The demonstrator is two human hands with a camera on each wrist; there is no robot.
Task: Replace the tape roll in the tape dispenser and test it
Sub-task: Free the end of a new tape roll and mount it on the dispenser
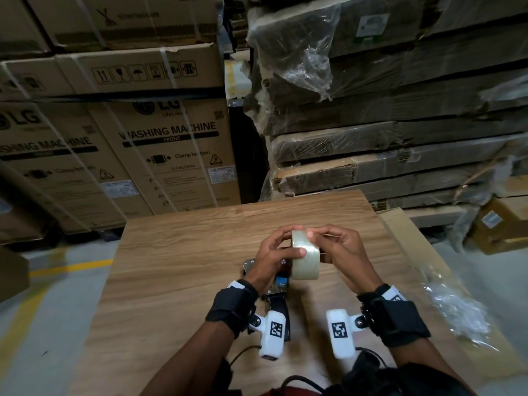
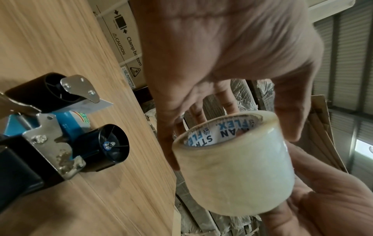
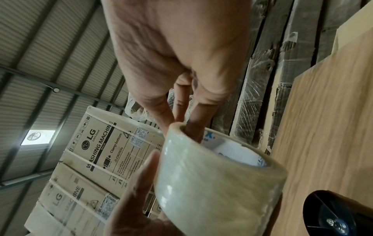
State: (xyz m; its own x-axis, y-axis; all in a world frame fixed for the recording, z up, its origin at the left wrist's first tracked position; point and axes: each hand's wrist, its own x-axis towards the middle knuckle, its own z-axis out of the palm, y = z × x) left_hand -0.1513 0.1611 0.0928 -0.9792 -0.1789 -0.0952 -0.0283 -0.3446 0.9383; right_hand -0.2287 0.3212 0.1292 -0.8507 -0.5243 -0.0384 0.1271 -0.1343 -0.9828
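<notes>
Step in hand, by my reading: the fresh roll is being prepared, probably with the fingers hunting for the free tape end, and it is not yet mounted.

Both hands are holding the clear packing-tape roll with a white printed core (image 1: 304, 260) in the air over the wood-grain tabletop (image 1: 183, 252). The left hand (image 1: 273, 255) is curling round the roll's near side, thumb lying across its outer face. The right hand (image 1: 344, 252) is gripping from the other side, thumb on the outer wrap; in the right wrist view its fingers (image 3: 193, 127) are reaching over the rim into the core.

The hand-held tape dispenser with blue body, steel side plates and black handle (image 2: 46, 132) is lying on the table directly below the left hand, untouched by either. Its black spoked hub (image 2: 113, 145) is sitting bare, axle pointing sideways.

Next move, as I judge it: line the core up with the hub and press it fully on, then thread the end past the black roller (image 2: 42, 92) toward the blade. Winding direction is mattering here; adhesive side cannot be told from these views.
</notes>
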